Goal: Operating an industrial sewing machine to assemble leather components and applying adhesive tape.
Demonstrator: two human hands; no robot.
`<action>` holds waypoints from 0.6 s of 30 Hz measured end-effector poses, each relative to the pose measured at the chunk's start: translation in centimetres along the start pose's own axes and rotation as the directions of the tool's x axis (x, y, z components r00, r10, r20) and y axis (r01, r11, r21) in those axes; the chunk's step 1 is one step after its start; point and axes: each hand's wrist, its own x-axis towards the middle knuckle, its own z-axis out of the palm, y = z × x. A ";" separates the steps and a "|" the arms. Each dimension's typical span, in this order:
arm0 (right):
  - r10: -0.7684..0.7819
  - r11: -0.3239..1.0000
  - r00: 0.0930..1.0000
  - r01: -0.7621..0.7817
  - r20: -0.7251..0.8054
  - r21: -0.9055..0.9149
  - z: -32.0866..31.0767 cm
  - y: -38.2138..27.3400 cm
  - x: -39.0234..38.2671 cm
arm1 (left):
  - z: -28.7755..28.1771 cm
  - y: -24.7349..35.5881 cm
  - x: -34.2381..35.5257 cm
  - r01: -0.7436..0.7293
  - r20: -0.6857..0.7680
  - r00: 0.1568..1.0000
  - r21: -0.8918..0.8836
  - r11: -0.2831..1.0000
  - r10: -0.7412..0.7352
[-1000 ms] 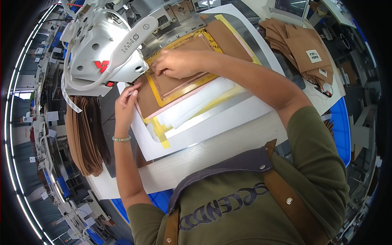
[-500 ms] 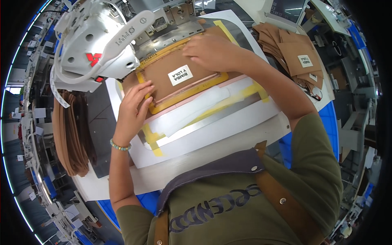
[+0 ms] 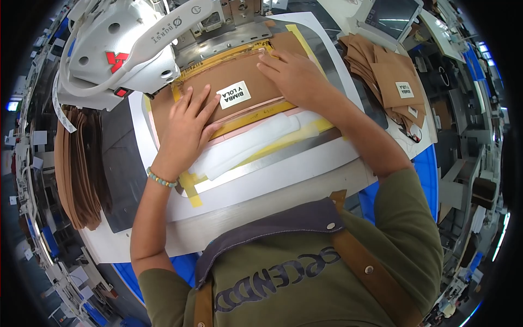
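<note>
A brown fabric panel [image 3: 212, 82] lies inside a yellow clamp frame [image 3: 256, 115] under the sewing machine head. A white printed label [image 3: 234, 95] sits on the panel, between my hands. My left hand [image 3: 188, 122] rests on the left end of the frame and panel, fingers stretched out and apart, its fingertips close to the label. Over on the right end, my right hand [image 3: 297, 79] lies with fingers extended, fingertips near the frame's far edge. Neither hand holds anything. The frame's left and right ends are mostly hidden under the hands.
The white machine head [image 3: 117, 49] stands close at the upper left. Brown pieces [image 3: 79, 169] hang in a stack at the left edge. More labelled brown pieces [image 3: 392, 76] are piled at right, near a screen [image 3: 389, 16]. White material [image 3: 245, 141] lies before the frame.
My left hand has moved onto the frame and panel and spread its fingers. My right hand has shifted right and flattened, its fingers uncurled. The whole view has moved slightly.
</note>
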 end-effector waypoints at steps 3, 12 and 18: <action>0.009 1.000 1.000 -0.009 0.009 -0.004 -0.3 -0.2 0.2 | -0.1 0.1 0.0 0.024 0.024 0.999 -0.007 1.000 -0.024; -0.004 0.999 0.995 -0.001 0.095 0.054 -1.0 0.2 0.7 | 0.1 0.6 0.9 0.028 0.005 1.000 0.028 0.999 -0.028; -0.043 0.992 0.995 0.031 0.095 0.125 -1.0 0.9 1.0 | 0.2 0.7 1.4 0.034 0.039 0.999 0.024 0.999 -0.035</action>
